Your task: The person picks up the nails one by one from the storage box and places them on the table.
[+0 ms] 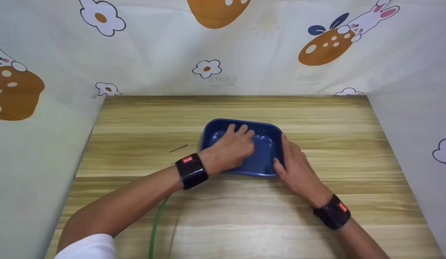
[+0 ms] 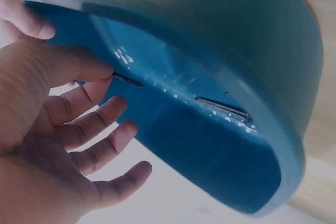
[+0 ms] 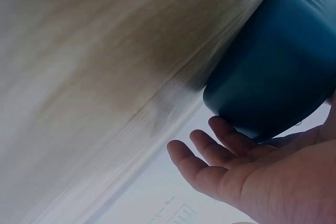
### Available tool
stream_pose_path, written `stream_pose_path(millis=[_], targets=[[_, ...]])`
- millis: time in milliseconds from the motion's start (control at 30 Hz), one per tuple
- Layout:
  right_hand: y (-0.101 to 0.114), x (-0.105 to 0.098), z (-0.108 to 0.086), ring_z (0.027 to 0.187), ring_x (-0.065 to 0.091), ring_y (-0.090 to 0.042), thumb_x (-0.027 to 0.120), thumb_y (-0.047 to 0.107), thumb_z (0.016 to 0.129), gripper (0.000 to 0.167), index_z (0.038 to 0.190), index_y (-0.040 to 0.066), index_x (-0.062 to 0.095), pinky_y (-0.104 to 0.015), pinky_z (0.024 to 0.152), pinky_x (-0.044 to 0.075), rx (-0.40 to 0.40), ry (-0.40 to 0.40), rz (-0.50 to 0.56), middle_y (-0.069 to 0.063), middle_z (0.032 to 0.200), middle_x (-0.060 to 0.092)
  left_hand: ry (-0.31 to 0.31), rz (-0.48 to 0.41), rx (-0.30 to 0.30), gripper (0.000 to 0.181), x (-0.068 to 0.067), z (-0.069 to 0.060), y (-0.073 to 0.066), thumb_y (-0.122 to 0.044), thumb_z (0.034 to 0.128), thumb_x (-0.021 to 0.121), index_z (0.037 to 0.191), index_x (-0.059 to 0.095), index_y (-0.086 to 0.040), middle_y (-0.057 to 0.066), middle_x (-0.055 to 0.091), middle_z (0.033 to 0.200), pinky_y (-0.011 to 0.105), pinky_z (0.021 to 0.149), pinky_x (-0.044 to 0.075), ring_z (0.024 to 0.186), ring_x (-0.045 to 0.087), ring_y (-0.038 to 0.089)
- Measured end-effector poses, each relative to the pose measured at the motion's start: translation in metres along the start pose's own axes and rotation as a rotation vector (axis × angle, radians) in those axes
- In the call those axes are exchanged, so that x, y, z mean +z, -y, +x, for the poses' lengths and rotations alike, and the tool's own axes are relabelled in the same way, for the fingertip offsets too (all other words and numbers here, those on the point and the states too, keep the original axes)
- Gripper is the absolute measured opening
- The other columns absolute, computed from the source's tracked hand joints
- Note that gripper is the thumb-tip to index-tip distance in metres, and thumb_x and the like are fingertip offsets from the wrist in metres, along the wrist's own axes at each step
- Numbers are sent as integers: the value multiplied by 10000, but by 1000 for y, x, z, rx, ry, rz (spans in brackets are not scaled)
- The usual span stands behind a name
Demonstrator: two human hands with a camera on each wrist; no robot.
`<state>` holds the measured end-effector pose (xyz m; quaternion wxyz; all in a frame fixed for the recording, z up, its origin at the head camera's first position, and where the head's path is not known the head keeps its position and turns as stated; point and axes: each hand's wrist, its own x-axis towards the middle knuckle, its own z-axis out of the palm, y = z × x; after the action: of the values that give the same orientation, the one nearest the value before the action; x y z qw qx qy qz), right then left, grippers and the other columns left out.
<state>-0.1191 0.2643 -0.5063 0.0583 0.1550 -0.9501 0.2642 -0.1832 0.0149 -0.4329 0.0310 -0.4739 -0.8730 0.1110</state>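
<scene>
A blue rectangular tray [image 1: 258, 154] with rounded corners stands on the wooden table. My left hand [image 1: 231, 149] is over its left half; in the left wrist view that hand [image 2: 79, 114] pinches a thin dark metal piece [image 2: 127, 80] between thumb and index finger, other fingers spread. Another slim metal piece [image 2: 223, 108] lies inside the tray along its wall. My right hand [image 1: 298, 171] grips the tray's right end, thumb at the rim. From the right wrist view, the right hand's fingers [image 3: 226, 153] lie against and below the tray's outer wall [image 3: 273, 61].
A thin dark rod [image 1: 178, 148] lies on the table left of the tray, and the tip of something small shows by the left wristband. A green cable [image 1: 156, 223] runs under the left forearm. Patterned cloth walls [image 1: 158, 50] surround the table's back and sides.
</scene>
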Motion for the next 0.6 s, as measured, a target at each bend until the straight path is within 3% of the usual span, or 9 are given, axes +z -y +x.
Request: stream_pose_path(millis=[367,600], targets=[[0,-1,0,1435,497,-507,644,212,1057,844,1713,-76,198,-698,1186,409,33,29,3,-383,1552,498,-50,26,-13,286,-11,-14,3,-225,978,803,1201,792,-46,132,670,1302,551,1061,588,1219,624,330],[0,-1,0,1449,488,-500,644,218,1061,842,1721,-59,201,-682,1204,399,45,26,15,-369,1571,487,-116,70,-42,218,-13,-28,9,-225,1005,764,1144,802,-61,118,672,1243,520,1004,609,1152,625,311]])
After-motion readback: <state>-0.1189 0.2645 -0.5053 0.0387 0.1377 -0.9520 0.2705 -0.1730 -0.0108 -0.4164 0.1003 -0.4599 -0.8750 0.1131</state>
